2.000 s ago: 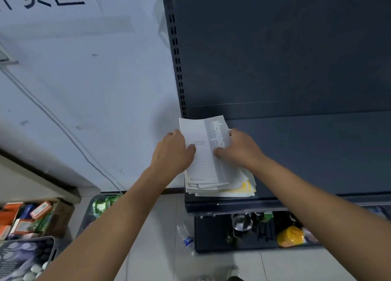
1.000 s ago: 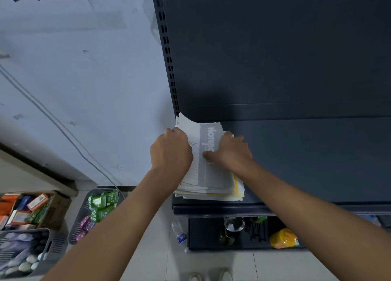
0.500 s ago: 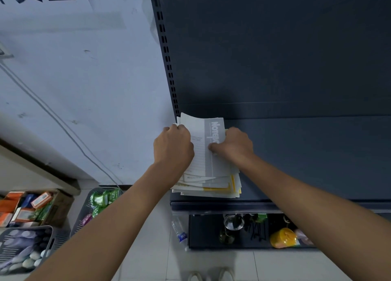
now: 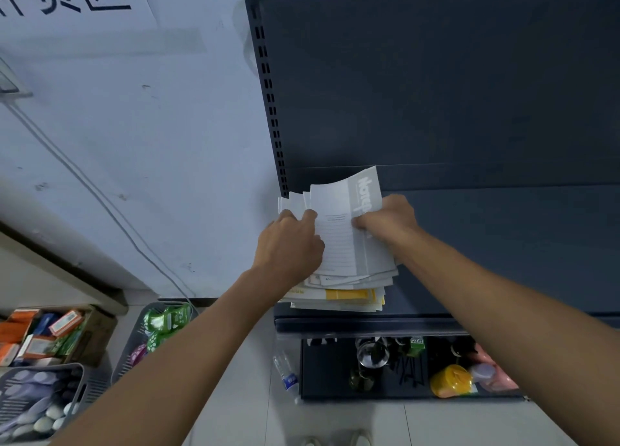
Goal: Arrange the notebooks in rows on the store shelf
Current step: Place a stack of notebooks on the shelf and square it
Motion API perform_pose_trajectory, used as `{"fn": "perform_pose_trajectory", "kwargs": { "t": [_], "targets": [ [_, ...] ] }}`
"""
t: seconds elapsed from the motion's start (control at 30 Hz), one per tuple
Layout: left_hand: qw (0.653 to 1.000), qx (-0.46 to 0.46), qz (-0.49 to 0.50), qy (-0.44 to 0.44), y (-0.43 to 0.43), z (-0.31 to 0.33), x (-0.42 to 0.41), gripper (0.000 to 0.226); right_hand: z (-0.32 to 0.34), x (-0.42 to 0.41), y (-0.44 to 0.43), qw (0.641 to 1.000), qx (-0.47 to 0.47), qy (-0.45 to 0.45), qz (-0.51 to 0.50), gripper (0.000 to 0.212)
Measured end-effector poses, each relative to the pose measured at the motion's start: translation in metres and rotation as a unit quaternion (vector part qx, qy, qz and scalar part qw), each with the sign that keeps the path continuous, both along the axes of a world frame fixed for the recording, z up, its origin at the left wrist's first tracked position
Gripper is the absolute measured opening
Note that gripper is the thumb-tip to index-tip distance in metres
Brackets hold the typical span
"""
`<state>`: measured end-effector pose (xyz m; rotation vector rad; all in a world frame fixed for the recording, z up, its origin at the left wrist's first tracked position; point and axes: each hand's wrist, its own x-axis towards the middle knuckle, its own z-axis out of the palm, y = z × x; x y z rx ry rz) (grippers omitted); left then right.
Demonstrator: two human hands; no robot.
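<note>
A stack of thin notebooks (image 4: 342,293), grey-and-white on top and yellow lower down, lies at the left end of the dark shelf (image 4: 503,244). The top notebook (image 4: 342,231) is lifted and curled at its far end. My left hand (image 4: 290,246) grips the left edge of the upper notebooks, fingers curled under them. My right hand (image 4: 385,219) pinches the top notebook's right side, thumb on its cover.
A white wall runs left of the shelf upright (image 4: 271,110). Below are a lower shelf with a yellow jar (image 4: 451,380) and a glass, a plastic bottle (image 4: 287,375) on the floor, and baskets (image 4: 134,341) and a carton of goods at lower left.
The top notebook has been lifted and shifted right off the stack, its far end curling upward. Both hands have moved slightly right with it.
</note>
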<state>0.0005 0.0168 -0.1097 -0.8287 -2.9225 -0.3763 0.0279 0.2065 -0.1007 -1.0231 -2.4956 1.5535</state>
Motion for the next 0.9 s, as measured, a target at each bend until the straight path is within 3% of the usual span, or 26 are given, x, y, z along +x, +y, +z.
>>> {"fn": "perform_pose_trajectory", "kwargs": {
  "t": [0.1, 0.3, 0.43, 0.53, 0.73, 0.9],
  "targets": [
    [0.998, 0.039, 0.025, -0.046, 0.002, -0.001, -0.009, 0.045, -0.004, 0.0, 0.002, 1.0, 0.013, 0.01, 0.0, 0.018],
    [0.967, 0.161, 0.094, -0.175, 0.003, 0.004, -0.032, 0.044, -0.004, 0.0, 0.002, 0.991, 0.117, 0.041, 0.056, 0.025],
    [0.966, 0.153, 0.101, -0.183, 0.008, 0.008, -0.042, 0.054, 0.005, -0.003, 0.004, 0.992, -0.089, 0.085, 0.028, 0.023],
    [0.955, 0.205, 0.122, -0.174, 0.009, 0.013, -0.046, 0.045, 0.014, -0.006, -0.001, 0.978, -0.182, 0.104, 0.018, 0.019],
    [0.932, 0.289, 0.126, -0.181, 0.008, 0.03, -0.056, 0.021, 0.034, -0.013, -0.01, 0.972, -0.213, 0.092, 0.025, 0.029],
    [0.933, 0.282, 0.121, -0.191, 0.007, 0.033, -0.055, 0.031, 0.035, -0.014, -0.012, 0.986, -0.143, 0.081, -0.005, 0.03]
  ]
}}
